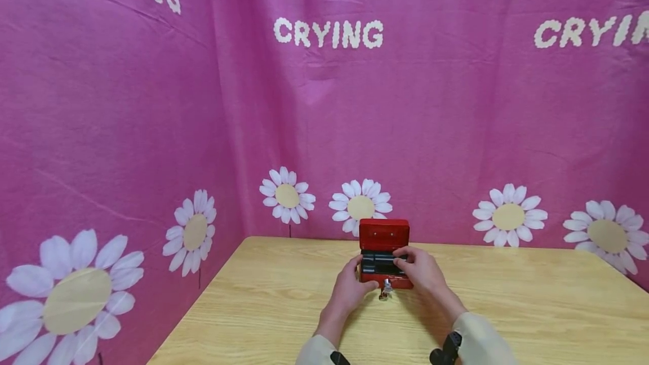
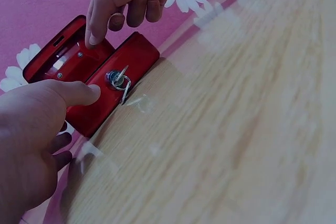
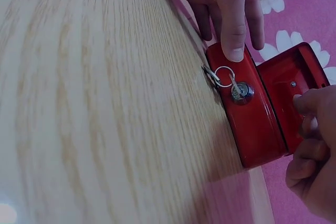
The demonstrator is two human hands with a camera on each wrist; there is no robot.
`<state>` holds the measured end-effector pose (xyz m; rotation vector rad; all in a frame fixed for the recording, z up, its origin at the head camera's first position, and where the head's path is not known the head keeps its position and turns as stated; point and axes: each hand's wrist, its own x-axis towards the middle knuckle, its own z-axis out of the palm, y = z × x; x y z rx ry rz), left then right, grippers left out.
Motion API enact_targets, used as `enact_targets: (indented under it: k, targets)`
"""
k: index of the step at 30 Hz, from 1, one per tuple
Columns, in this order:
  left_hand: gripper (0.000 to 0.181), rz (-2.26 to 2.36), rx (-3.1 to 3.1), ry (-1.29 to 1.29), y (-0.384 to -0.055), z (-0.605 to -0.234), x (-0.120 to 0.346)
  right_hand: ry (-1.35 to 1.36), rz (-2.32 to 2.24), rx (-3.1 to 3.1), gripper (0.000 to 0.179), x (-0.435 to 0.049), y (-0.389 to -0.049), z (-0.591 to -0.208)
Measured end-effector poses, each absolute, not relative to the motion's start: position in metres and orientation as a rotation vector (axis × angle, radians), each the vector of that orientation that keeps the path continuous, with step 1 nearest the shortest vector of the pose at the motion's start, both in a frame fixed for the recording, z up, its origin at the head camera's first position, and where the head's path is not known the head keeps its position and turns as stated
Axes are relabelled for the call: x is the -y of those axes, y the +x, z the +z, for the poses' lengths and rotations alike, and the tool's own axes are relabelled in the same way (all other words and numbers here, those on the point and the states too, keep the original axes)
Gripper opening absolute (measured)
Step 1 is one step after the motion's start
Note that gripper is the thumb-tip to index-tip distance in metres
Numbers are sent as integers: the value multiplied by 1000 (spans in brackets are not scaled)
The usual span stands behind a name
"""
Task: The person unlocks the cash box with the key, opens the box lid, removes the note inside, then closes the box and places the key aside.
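A small red cash box [image 1: 387, 281] stands on the table with its lid [image 1: 383, 234] raised at the back. Inside it sits a black compartment tray [image 1: 372, 259]. A key [image 2: 122, 73] is in the round front lock, and a ring with another key hangs from it. My left hand [image 1: 350, 286] holds the box's left end, thumb pressed on the front face and fingers along the side. Over the right part of the tray, my right hand [image 1: 423, 269] reaches in with thumb and forefinger lowered, other fingers curled. I cannot tell whether its fingertips pinch anything.
The wooden table [image 1: 532, 308] extends to both sides of the box. Close behind the box hangs a pink cloth [image 1: 431, 128] with white flowers and lettering; another stretch of it runs along the left edge.
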<state>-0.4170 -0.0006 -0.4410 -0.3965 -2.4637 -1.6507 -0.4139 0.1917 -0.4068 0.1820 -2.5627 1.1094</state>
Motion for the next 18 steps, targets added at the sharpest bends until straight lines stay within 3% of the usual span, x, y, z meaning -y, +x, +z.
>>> enact_targets:
  k: [18]
  targets:
    - [70, -1670, 2454, -350, -421, -443, -2, 177, 1158, 2600, 23, -202, -421, -411]
